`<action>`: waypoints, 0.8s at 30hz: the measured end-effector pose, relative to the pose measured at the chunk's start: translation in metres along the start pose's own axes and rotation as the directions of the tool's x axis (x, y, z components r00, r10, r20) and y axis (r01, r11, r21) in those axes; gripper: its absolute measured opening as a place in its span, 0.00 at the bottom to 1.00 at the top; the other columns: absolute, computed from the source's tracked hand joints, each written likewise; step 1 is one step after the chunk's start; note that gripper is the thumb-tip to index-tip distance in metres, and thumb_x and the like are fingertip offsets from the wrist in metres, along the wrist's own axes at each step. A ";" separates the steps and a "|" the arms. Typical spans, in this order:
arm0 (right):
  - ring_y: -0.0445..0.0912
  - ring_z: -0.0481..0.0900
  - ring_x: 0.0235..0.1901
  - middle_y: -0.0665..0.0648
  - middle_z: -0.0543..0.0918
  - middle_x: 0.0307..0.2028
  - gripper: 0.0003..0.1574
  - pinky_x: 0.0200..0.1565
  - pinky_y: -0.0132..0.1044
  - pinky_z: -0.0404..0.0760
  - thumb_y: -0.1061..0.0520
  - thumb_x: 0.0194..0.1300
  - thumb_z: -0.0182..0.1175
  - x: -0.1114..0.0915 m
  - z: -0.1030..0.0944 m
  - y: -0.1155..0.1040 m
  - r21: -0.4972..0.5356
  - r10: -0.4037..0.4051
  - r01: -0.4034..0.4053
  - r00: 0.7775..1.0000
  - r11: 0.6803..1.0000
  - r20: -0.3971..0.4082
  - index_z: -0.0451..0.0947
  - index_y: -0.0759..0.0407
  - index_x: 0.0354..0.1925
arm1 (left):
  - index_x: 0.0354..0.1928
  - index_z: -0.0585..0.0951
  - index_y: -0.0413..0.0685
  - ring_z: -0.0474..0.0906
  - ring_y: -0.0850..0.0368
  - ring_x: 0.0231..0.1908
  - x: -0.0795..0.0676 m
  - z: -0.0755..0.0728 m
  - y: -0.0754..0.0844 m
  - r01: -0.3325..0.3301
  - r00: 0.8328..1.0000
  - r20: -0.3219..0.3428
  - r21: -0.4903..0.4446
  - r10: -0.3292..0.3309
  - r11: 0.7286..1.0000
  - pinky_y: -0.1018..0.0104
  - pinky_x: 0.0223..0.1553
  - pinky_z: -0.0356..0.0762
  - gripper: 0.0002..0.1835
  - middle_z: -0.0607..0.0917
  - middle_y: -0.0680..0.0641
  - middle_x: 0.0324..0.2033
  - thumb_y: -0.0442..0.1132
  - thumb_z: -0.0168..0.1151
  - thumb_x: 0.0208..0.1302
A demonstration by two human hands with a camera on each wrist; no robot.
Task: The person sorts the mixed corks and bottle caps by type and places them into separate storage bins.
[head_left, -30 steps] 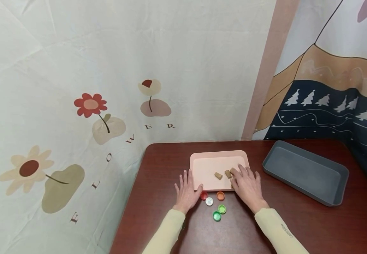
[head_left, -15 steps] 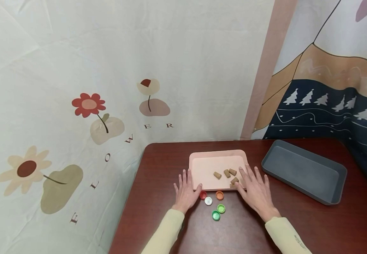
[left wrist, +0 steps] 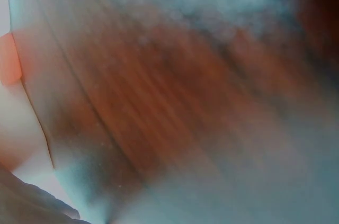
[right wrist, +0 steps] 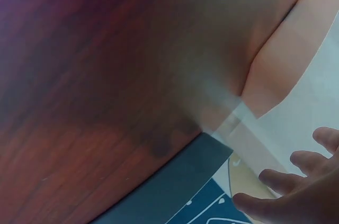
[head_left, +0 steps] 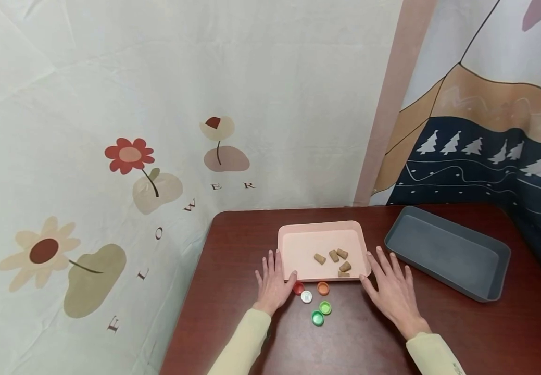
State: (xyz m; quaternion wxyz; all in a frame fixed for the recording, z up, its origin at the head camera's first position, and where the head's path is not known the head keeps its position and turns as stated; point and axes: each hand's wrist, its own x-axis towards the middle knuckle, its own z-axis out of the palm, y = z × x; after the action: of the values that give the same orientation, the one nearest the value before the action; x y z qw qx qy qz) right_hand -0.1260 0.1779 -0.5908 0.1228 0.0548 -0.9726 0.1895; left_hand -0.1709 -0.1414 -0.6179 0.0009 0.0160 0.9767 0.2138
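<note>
In the head view a pink tray [head_left: 303, 245] lies on the dark red table, with several small brown cork-like pieces [head_left: 334, 255] in its right front part. My left hand [head_left: 271, 286], fingers spread and straight, lies at the tray's left front corner, the thumb by its front edge. At the right front corner is my right hand [head_left: 394, 291], also spread and holding nothing. Whether its thumb touches the rim I cannot tell. Several bottle caps lie before the tray: red [head_left: 299, 288], white [head_left: 306, 297], orange [head_left: 323, 288] and two green [head_left: 318, 318]. Both wrist views are partly blurred.
A larger dark grey tray [head_left: 448, 253] sits at an angle on the table's right side, beyond my right hand. Behind the table [head_left: 247, 229] hangs a pale printed cloth [head_left: 298, 104] with flowers, and a dark blue part with trees.
My right hand has drawn back from the corks to the right, out of the tray, uncovering the pieces beneath it. The left hand has stayed in place.
</note>
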 end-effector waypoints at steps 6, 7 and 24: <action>0.69 0.55 0.75 0.64 0.59 0.79 0.43 0.66 0.76 0.53 0.38 0.73 0.59 -0.007 -0.004 0.008 0.000 0.012 -0.012 1.000 1.000 0.019 0.65 0.56 0.77 | 0.83 0.51 0.45 0.47 0.32 0.79 0.001 0.000 -0.001 0.000 1.000 -0.005 0.008 0.000 1.000 0.23 0.69 0.47 0.48 0.52 0.36 0.81 0.64 0.53 0.72; 0.69 0.55 0.75 0.65 0.59 0.79 0.43 0.66 0.76 0.53 0.38 0.73 0.60 -0.009 -0.005 0.010 0.001 0.015 -0.015 1.000 1.000 0.019 0.65 0.55 0.77 | 0.83 0.50 0.46 0.46 0.32 0.79 0.001 0.000 -0.001 0.002 1.000 -0.001 0.009 -0.002 1.000 0.23 0.69 0.46 0.48 0.51 0.36 0.81 0.64 0.52 0.72; 0.75 0.50 0.74 0.69 0.51 0.80 0.43 0.63 0.80 0.49 0.40 0.79 0.52 -0.028 -0.042 0.076 0.010 0.173 -0.173 0.984 0.985 -0.041 0.55 0.57 0.81 | 0.83 0.51 0.44 0.46 0.32 0.79 0.000 -0.001 0.001 0.003 1.000 0.008 0.008 -0.003 1.000 0.23 0.69 0.46 0.48 0.51 0.36 0.81 0.64 0.53 0.72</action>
State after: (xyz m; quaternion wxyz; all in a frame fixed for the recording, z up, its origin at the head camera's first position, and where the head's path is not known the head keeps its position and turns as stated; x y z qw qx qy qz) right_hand -0.1018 0.2653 -0.5874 0.1261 -0.0335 -0.9703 0.2035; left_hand -0.1714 -0.1409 -0.6165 0.0051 0.0153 0.9776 0.2099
